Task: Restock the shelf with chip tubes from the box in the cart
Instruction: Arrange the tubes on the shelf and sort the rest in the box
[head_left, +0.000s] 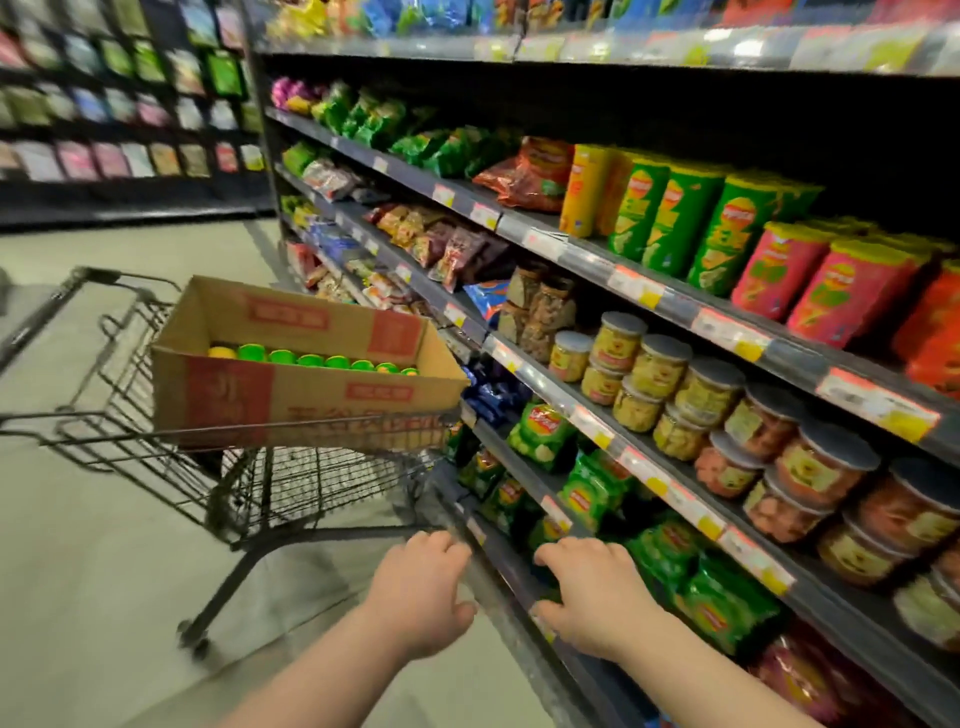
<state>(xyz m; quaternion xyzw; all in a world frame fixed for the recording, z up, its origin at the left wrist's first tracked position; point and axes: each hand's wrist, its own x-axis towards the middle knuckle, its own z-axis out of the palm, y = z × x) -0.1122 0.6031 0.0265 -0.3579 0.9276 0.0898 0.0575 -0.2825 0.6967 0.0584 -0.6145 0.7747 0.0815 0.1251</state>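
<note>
An open cardboard box (291, 400) sits in the black wire cart (156, 441) at the left. Inside it stand several chip tubes (311, 359) with green and yellow lids. At the right is the shelf (649, 299), where green, yellow and pink chip tubes (670, 218) stand upright on the upper board. At the bottom centre, my left hand (421, 592) curls its fingers over the near end of the cart's dark bar. My right hand (592, 597) lies beside it in the same palm-down curl. The bar under both hands is blurred and mostly hidden.
Round lidded tubs (727, 415) fill the shelf board below the tubes. Green snack bags (587, 483) crowd the lower boards close to my right hand. A second rack of packets (119, 104) lines the far left, and pale aisle floor (104, 597) runs beside the cart.
</note>
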